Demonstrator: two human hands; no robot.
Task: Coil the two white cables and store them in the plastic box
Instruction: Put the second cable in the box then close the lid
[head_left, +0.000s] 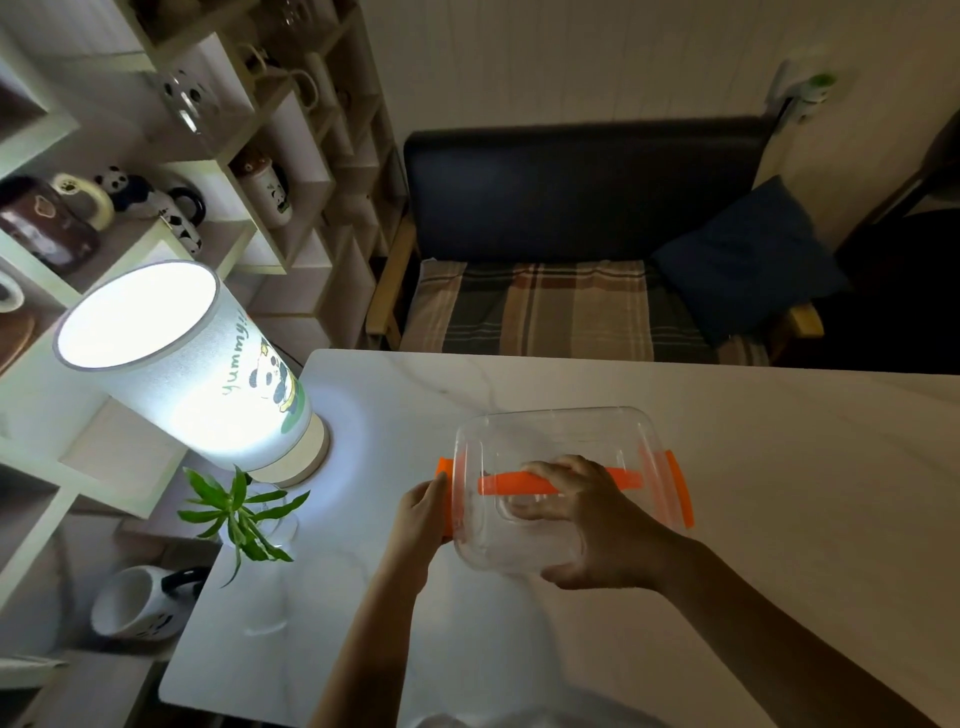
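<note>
The plastic box is held tipped up near the table's far left corner, and I can't see the white cables. My left hand pinches its orange side latch. My right hand spreads its fingers across the lid, thumb under the near rim. I judge the box light, stiff and slick, so I'd grip it by the latches and rim.

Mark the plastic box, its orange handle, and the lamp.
plastic box (566, 434): head view, far side of the clear top.
orange handle (509, 484): head view, its bare left stretch.
lamp (208, 400): head view, side of the lit shade.
</note>
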